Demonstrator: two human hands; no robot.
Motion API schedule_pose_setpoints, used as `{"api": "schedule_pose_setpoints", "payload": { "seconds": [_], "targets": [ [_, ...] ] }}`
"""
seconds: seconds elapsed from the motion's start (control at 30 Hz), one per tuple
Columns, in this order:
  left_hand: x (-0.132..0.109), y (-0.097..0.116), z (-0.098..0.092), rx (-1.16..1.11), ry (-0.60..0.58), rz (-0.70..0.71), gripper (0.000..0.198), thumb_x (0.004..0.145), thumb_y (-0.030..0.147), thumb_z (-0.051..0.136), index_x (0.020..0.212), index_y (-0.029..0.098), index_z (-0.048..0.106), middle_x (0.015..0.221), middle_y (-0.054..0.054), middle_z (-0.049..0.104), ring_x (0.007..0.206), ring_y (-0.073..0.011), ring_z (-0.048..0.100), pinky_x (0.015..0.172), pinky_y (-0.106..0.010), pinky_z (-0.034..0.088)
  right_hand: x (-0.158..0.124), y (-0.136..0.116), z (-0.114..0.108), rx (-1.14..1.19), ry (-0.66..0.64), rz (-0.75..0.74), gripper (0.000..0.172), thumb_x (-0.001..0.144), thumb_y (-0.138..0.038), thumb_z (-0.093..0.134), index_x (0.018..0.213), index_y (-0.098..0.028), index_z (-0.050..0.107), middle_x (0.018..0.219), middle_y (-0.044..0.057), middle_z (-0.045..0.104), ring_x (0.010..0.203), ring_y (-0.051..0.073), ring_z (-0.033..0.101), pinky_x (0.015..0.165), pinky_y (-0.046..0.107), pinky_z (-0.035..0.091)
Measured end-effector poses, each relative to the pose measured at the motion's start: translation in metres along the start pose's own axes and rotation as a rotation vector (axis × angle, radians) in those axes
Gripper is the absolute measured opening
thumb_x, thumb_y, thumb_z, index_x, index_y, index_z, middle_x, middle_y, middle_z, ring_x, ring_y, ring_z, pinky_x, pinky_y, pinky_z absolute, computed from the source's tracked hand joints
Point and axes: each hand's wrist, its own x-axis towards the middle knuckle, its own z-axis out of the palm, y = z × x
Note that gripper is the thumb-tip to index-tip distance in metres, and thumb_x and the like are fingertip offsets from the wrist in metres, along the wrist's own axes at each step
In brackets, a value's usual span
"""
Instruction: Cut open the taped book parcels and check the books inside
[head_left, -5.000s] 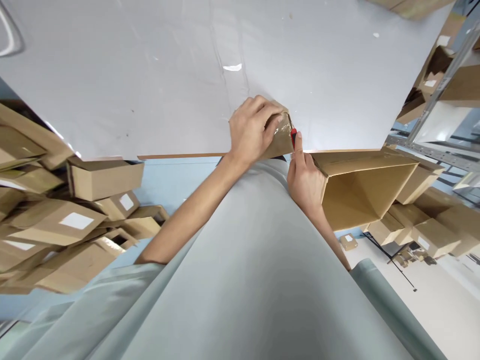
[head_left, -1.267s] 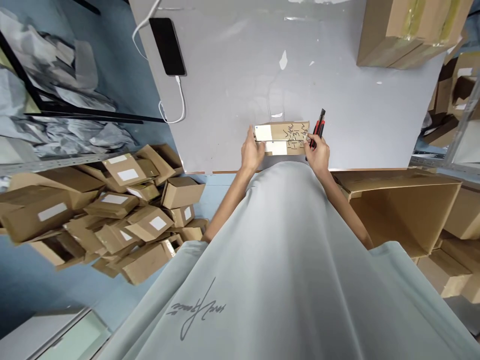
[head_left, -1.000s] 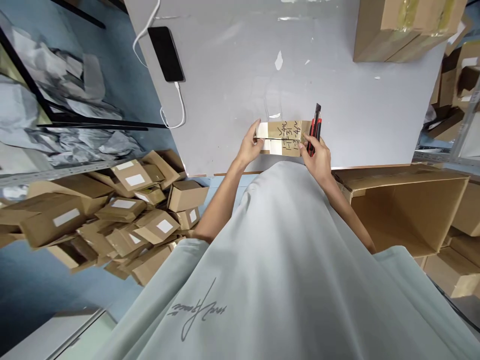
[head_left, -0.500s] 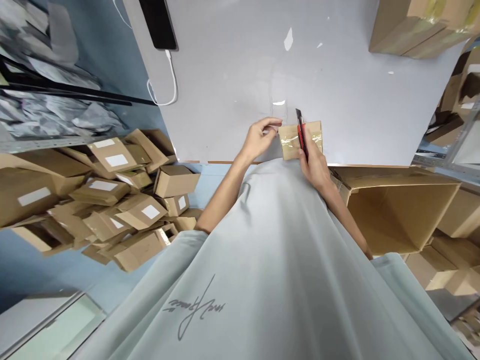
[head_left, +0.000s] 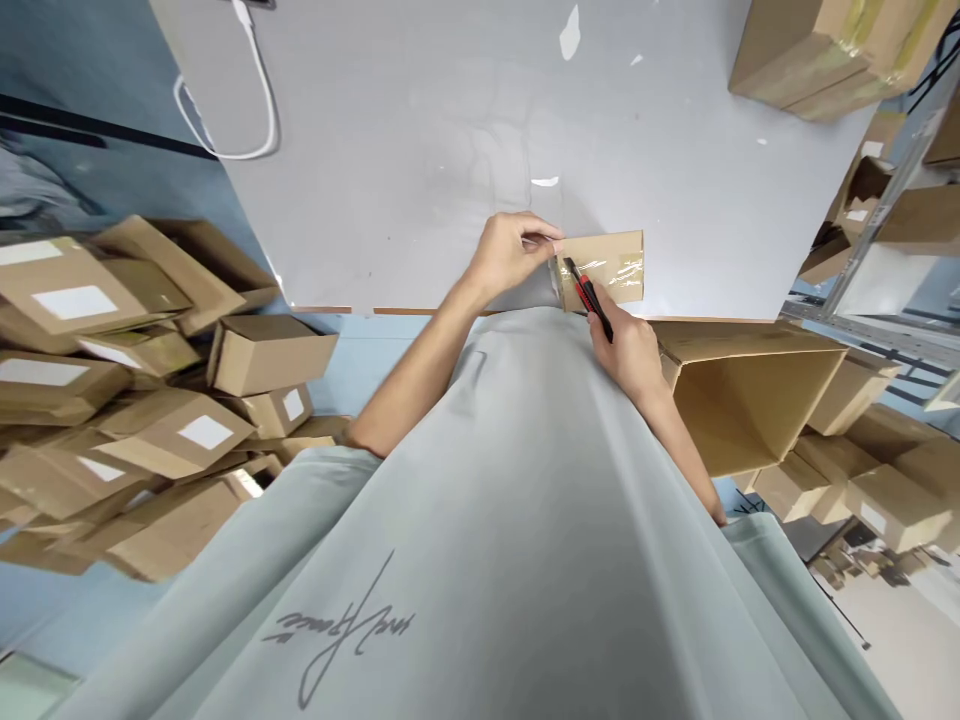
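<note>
My right hand (head_left: 628,350) is closed around a red and black utility knife (head_left: 590,297). Its blade tip rests at the taped left part of a small cardboard box (head_left: 616,246), which lies near the table's front edge. Shiny clear tape runs across the box's top. At the box's far left corner, my left hand (head_left: 510,252) has thumb and fingers pinched together on the edge. Whether these fingers hold the cardboard or a bit of tape is too small to tell.
A larger taped carton (head_left: 795,55) stands at the table's back right. An open cardboard box (head_left: 750,400) is below the front edge, to the right. Many cartons (head_left: 161,430) are piled at the left. A white cable (head_left: 271,110) and paper scraps (head_left: 570,35) lie on the table (head_left: 390,170).
The knife has tilted and swung left, its blade now down at the box's left end instead of pointing away. My left hand has closed onto the box's corner. The view has shifted.
</note>
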Motion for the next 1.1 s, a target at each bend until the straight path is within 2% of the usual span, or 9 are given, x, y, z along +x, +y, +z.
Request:
{"api": "schedule_pose_setpoints", "payload": {
  "seconds": [0.23,0.47,0.67,0.8,0.87,1.03,1.1],
  "targets": [
    [0.001,-0.004,0.003,-0.065,-0.004,0.027,0.012,0.095,0.03,0.082,0.103,0.025,0.089,0.112,-0.006,0.087,0.103,-0.0275,0.083,0.1,-0.047,0.073,-0.009,-0.018,0.001,-0.067,0.0,0.064,0.063,0.113,-0.038,0.045,0.174,-0.03,0.056,0.114,0.009,0.089,0.1,0.036,0.083,0.093,0.046,0.066],
    [-0.002,-0.007,0.017,-0.065,0.074,0.016,0.011,0.094,0.024,0.08,0.101,0.027,0.089,0.106,-0.003,0.085,0.101,-0.0253,0.082,0.102,-0.044,0.071,-0.001,-0.039,0.008,-0.134,-0.046,0.123,0.064,0.115,-0.034,0.041,0.177,-0.026,0.051,0.121,0.013,0.088,0.102,0.038,0.082,0.097,0.05,0.064],
    [-0.01,-0.01,0.025,-0.039,0.09,0.029,0.01,0.093,0.025,0.079,0.097,0.026,0.088,0.104,-0.003,0.086,0.095,-0.0256,0.081,0.099,-0.045,0.071,-0.008,-0.062,0.014,-0.234,-0.058,0.233,0.062,0.116,-0.033,0.048,0.177,-0.026,0.052,0.106,0.015,0.086,0.098,0.038,0.082,0.097,0.054,0.065],
    [-0.006,-0.011,0.023,-0.02,0.128,0.056,0.009,0.096,0.031,0.079,0.098,0.027,0.087,0.106,-0.003,0.086,0.097,-0.0254,0.081,0.101,-0.042,0.07,-0.021,-0.068,0.014,-0.284,-0.159,0.317,0.058,0.117,-0.035,0.05,0.174,-0.028,0.056,0.107,0.018,0.085,0.097,0.041,0.083,0.097,0.058,0.064],
    [-0.003,-0.013,0.024,-0.023,0.13,0.06,0.01,0.097,0.034,0.079,0.098,0.028,0.087,0.105,-0.003,0.085,0.098,-0.0251,0.081,0.101,-0.04,0.07,-0.03,-0.066,0.015,-0.293,-0.183,0.312,0.059,0.116,-0.032,0.047,0.173,-0.027,0.057,0.109,0.019,0.085,0.095,0.04,0.083,0.094,0.057,0.064],
    [-0.002,-0.013,0.025,-0.042,0.104,0.053,0.009,0.097,0.031,0.078,0.101,0.028,0.085,0.108,-0.003,0.083,0.107,-0.0264,0.081,0.103,-0.041,0.068,-0.051,-0.054,0.007,-0.231,-0.038,0.233,0.059,0.113,-0.035,0.048,0.169,-0.031,0.063,0.098,0.012,0.087,0.086,0.036,0.081,0.086,0.049,0.066],
    [-0.004,-0.011,0.023,-0.044,0.098,0.054,0.009,0.097,0.03,0.078,0.103,0.028,0.085,0.109,-0.003,0.083,0.108,-0.0267,0.081,0.104,-0.042,0.068,-0.054,-0.045,-0.002,-0.191,0.063,0.229,0.06,0.113,-0.04,0.045,0.17,-0.032,0.061,0.103,0.011,0.088,0.087,0.036,0.081,0.087,0.049,0.066]
  ]
}}
